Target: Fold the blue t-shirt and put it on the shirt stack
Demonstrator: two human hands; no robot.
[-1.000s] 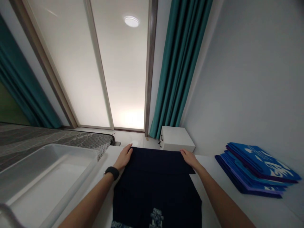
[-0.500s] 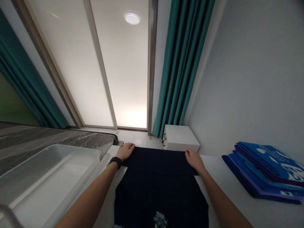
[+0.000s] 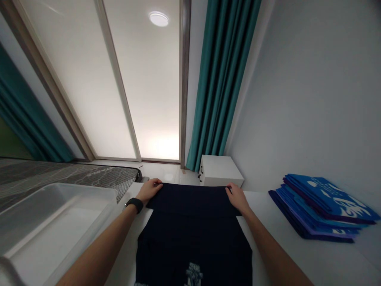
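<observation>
A dark navy garment [image 3: 192,226] with a pale print near its lower edge lies spread on the white table [image 3: 312,258]. My left hand [image 3: 149,189], with a black watch on the wrist, grips the garment's far left corner, fingers curled round the edge. My right hand [image 3: 237,197] holds the far right corner the same way. Both arms reach forward along the garment's sides.
A stack of folded blue and purple cloths [image 3: 320,208] lies on the table at the right. A translucent plastic bin [image 3: 53,226] stands at the left. Beyond the table are a small white cabinet [image 3: 219,171], teal curtains [image 3: 222,79] and a grey mattress [image 3: 68,178].
Both hands slid to the garment's far corners and closed on them; the left fingers went from lying flat to curled over the edge. The camera view shifted slightly.
</observation>
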